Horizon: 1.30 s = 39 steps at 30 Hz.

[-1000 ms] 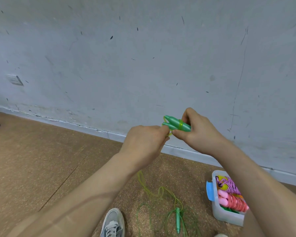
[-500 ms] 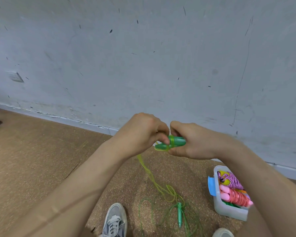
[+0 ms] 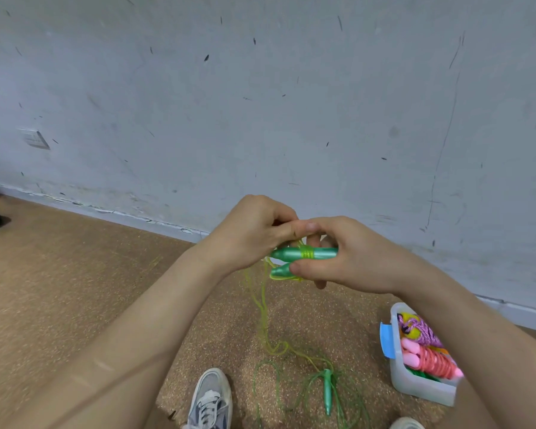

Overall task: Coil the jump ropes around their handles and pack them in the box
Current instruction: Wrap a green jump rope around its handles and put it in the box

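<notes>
Two green handles (image 3: 304, 254) lie side by side in my right grip (image 3: 356, 264), thumb pressing the lower one and fingers curled behind, so they act as one core for winding. My left grip (image 3: 248, 233) closes on the yellow-green cord (image 3: 262, 308) just beside the few turns banding the handles. I judge it is held this close so each loop lands tight. Most of the cord hangs slack to the floor (image 3: 75, 289), so the coiling looks barely begun. Another green rope (image 3: 327, 391) lies loose below. At my right the box (image 3: 415, 388) stands open on the floor, pink and purple ropes packed inside, near enough for dropping this one in.
</notes>
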Each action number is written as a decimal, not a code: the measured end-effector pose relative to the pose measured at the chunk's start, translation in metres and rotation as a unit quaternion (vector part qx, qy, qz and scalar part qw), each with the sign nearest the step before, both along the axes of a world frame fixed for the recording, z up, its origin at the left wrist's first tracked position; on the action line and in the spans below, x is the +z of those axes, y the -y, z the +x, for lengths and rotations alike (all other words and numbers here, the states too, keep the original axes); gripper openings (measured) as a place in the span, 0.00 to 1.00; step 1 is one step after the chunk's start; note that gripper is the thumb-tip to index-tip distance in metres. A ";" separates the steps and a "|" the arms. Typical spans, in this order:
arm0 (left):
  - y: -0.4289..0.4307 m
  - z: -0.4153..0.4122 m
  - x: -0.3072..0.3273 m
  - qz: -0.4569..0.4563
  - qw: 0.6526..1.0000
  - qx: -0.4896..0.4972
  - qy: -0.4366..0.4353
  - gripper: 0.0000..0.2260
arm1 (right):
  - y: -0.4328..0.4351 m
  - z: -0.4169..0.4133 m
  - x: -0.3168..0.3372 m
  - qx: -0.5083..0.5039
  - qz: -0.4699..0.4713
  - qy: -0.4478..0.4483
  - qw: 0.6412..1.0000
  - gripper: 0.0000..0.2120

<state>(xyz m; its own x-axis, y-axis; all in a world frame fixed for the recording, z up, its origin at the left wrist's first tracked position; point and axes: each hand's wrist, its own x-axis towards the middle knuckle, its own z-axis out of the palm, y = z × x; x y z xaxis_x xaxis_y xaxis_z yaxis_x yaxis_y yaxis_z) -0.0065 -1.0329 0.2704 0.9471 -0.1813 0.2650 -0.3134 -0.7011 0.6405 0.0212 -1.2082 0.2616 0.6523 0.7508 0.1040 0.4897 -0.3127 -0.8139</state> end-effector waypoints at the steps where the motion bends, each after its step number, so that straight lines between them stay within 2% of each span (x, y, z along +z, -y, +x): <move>1: 0.000 0.000 0.001 -0.054 0.998 0.004 -0.034 0.25 | 0.000 -0.002 0.002 0.009 0.015 -0.015 1.000 0.09; 3: -0.001 0.000 0.001 -0.122 0.989 0.007 -0.085 0.25 | 0.002 -0.004 0.005 0.012 0.031 -0.029 0.999 0.10; 5: -0.002 0.000 -0.002 -0.170 0.977 0.001 -0.128 0.21 | 0.004 -0.006 0.009 0.005 0.032 -0.027 0.999 0.12; 6: -0.002 0.001 -0.007 -0.211 0.965 -0.005 -0.155 0.20 | 0.004 -0.009 0.011 0.000 0.044 -0.035 0.998 0.13; 8: 0.001 0.006 -0.019 -0.332 0.919 -0.009 -0.211 0.19 | 0.001 -0.011 0.015 -0.031 0.123 -0.091 0.988 0.14; 11: 0.015 0.011 -0.035 -0.465 0.861 0.005 -0.204 0.12 | -0.002 0.002 0.012 -0.137 0.274 -0.193 0.932 0.15; 14: 0.031 0.007 -0.044 -0.497 0.850 0.041 -0.167 0.09 | 0.000 0.021 0.005 -0.241 0.311 -0.257 0.883 0.19; 15: 0.035 0.006 -0.046 -0.478 0.862 0.053 -0.158 0.08 | 0.000 0.025 0.001 -0.260 0.307 -0.271 0.874 0.19; 17: 0.039 0.003 -0.048 -0.372 0.916 0.092 -0.122 0.08 | 0.001 0.030 -0.005 -0.284 0.303 -0.292 0.862 0.17; 19: 0.039 0.003 -0.048 -0.185 0.974 0.126 -0.040 0.08 | 0.001 0.035 -0.010 -0.309 0.298 -0.303 0.851 0.17; 20: 0.038 0.002 -0.046 -0.066 0.989 0.129 0.001 0.08 | 0.001 0.037 -0.013 -0.320 0.293 -0.303 0.848 0.18; 21: 0.038 0.001 -0.044 0.066 0.989 0.127 0.032 0.09 | 0.001 0.038 -0.015 -0.331 0.284 -0.297 0.850 0.18; 22: 0.038 0.001 -0.043 0.182 0.974 0.122 0.062 0.10 | 0.000 0.038 -0.017 -0.341 0.267 -0.280 0.857 0.19; 23: 0.039 0.001 -0.041 0.262 0.953 0.107 0.104 0.09 | -0.002 0.038 -0.021 -0.349 0.245 -0.247 0.870 0.19; 25: 0.039 0.000 -0.038 0.366 0.911 0.072 0.176 0.05 | -0.007 0.037 -0.029 -0.346 0.195 -0.152 0.905 0.18; 27: 0.036 0.000 -0.036 0.391 0.893 0.055 0.214 0.10 | -0.009 0.038 -0.032 -0.333 0.152 -0.081 0.927 0.18; 30: 0.032 0.000 -0.034 0.356 0.898 0.040 0.255 0.19 | -0.004 0.039 -0.030 -0.309 0.080 -0.041 0.947 0.16; 32: 0.030 0.001 -0.031 0.348 0.899 0.016 0.264 0.17 | -0.001 0.038 -0.029 -0.287 0.008 0.007 0.958 0.13; 34: 0.023 0.005 -0.031 0.333 0.906 0.001 0.262 0.10 | -0.002 0.036 -0.029 -0.263 -0.030 0.046 0.963 0.11; 36: 0.014 0.009 -0.029 0.284 0.924 -0.015 0.257 0.03 | -0.003 0.035 -0.030 -0.238 -0.027 0.052 0.969 0.14; 39: 0.011 0.010 -0.027 0.222 0.946 -0.025 0.235 0.11 | -0.005 0.034 -0.030 -0.215 0.023 -0.013 0.976 0.22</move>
<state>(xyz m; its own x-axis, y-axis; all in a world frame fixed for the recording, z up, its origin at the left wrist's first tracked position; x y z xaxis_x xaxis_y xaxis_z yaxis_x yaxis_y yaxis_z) 0.0037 -1.0435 0.2437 0.7312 -0.4145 0.5417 -0.5294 -0.8457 0.0675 0.0549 -1.2035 0.2319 0.9087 0.4027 0.1098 0.3002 -0.4480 -0.8421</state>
